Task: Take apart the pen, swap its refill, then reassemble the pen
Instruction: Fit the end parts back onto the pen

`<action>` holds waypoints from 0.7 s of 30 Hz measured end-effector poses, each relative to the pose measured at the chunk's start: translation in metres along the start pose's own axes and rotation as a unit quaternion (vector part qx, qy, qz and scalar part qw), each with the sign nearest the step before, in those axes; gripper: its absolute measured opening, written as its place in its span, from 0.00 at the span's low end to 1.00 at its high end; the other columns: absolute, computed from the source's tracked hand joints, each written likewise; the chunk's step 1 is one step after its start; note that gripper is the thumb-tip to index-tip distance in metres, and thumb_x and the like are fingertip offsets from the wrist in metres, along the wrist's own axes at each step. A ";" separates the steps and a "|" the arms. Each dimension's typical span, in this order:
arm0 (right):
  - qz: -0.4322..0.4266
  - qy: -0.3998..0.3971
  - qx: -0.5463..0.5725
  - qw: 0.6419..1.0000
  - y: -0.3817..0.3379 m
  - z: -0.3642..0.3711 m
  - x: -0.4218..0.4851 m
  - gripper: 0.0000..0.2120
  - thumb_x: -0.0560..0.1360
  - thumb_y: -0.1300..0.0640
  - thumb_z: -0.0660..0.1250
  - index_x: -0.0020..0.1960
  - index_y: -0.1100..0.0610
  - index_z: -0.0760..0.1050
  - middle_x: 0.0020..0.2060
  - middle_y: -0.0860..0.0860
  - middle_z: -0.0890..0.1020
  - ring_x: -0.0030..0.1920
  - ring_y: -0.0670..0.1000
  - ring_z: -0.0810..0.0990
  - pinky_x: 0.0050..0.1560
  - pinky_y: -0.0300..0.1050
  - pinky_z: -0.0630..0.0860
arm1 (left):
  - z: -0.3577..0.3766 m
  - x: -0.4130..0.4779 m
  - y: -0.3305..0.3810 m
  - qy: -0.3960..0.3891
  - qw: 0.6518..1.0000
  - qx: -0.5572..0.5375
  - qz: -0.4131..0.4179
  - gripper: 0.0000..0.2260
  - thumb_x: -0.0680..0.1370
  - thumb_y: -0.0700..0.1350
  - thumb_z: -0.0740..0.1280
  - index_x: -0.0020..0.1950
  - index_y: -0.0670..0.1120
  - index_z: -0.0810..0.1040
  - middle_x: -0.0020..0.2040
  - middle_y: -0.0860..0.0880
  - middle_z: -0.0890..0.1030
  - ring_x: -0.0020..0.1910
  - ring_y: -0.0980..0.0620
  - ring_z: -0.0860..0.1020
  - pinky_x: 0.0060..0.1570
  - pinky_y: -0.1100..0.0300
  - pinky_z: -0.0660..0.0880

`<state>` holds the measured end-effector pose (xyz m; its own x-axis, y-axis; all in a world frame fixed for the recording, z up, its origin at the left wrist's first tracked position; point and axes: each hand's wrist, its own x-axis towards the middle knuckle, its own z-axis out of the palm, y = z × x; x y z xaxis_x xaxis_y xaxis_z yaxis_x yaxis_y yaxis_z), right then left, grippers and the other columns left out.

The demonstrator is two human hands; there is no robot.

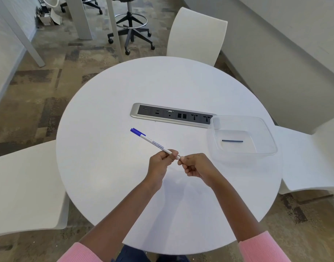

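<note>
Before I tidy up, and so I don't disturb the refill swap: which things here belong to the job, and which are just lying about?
Job: blue-capped pen, gripped by left hand and right hand; thin dark refill inside clear plastic container.
Lying about: power socket strip in the table; white chairs; wheeled stool.

Both hands are up over a round white table (pixel 109 103). The left hand (pixel 161 162) grips the white barrel of a pen (pixel 154 143), its blue cap pointing up and left, and the right hand (pixel 195 166) pinches the pen's near end. A dark refill (pixel 232 141) sits in a clear tub (pixel 266 138) on the right, partly over a socket strip (pixel 171 115). White chairs (pixel 197 35) all round, pink sleeves (pixel 262 247) too.
</note>
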<state>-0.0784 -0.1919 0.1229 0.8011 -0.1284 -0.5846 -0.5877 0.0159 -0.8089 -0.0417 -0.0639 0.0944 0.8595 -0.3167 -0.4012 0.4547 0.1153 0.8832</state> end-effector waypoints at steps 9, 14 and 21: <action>-0.140 0.111 -0.126 0.976 0.015 0.008 0.002 0.08 0.76 0.55 0.61 0.39 0.49 0.74 0.29 0.47 0.78 0.30 0.45 0.76 0.36 0.37 0.70 | 0.000 -0.001 0.002 0.033 0.997 -0.064 -0.029 0.05 0.76 0.39 0.66 0.41 0.47 0.78 0.44 0.47 0.79 0.50 0.51 0.75 0.46 0.63 0.70; -0.188 0.116 -0.200 0.955 0.016 0.008 -0.003 0.06 0.74 0.57 0.65 0.39 0.48 0.74 0.31 0.46 0.77 0.34 0.49 0.76 0.37 0.37 0.71 | 0.000 -0.001 0.000 0.030 0.996 -0.076 -0.040 0.06 0.76 0.39 0.66 0.41 0.47 0.78 0.42 0.49 0.80 0.48 0.52 0.76 0.45 0.63 0.70; -0.296 0.162 -0.356 0.872 0.016 0.014 -0.009 0.09 0.78 0.60 0.59 0.48 0.62 0.76 0.38 0.59 0.80 0.41 0.56 0.75 0.42 0.50 0.70 | 0.004 -0.002 0.001 0.019 0.997 -0.066 -0.024 0.05 0.76 0.40 0.67 0.40 0.47 0.79 0.41 0.50 0.80 0.47 0.53 0.76 0.48 0.62 0.71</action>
<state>-0.0935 -0.1762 0.1139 0.9815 -0.1805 0.0635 -0.0961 -0.7521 -0.6520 -0.0440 -0.0665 0.0969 0.8436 -0.2891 -0.4525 0.5193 0.2248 0.8245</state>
